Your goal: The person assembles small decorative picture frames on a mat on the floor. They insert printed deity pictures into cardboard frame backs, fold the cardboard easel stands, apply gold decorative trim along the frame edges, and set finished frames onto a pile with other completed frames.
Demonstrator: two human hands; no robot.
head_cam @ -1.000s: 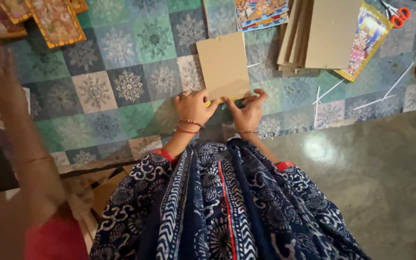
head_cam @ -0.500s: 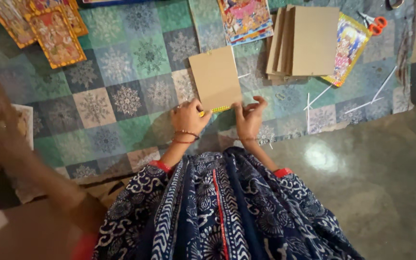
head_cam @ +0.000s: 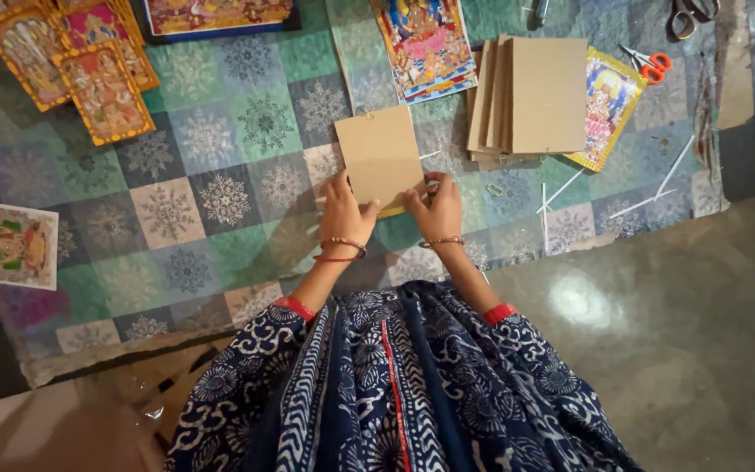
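A brown cardboard panel (head_cam: 381, 154) lies on the patterned mat (head_cam: 211, 201) in front of me, with a yellow edge showing under its near side. My left hand (head_cam: 343, 212) presses on its near left corner. My right hand (head_cam: 438, 210) presses on its near right corner. Both wrists wear bangles. Just beyond the panel lie colourful printed pictures (head_cam: 423, 44).
A stack of cardboard panels (head_cam: 530, 98) lies to the right, over a yellow-bordered picture (head_cam: 609, 98). Red-handled scissors (head_cam: 647, 62) and grey scissors (head_cam: 690, 15) lie further right. Framed pictures (head_cam: 102, 87) sit at far left. White strips (head_cam: 648, 197) are scattered near the mat's edge. Bare floor (head_cam: 657, 350) is to the right.
The view has shifted so the mat and pictures sit lower in frame. A person's arm at the left is gone from view. My hands stay on the cardboard panel's near edge.
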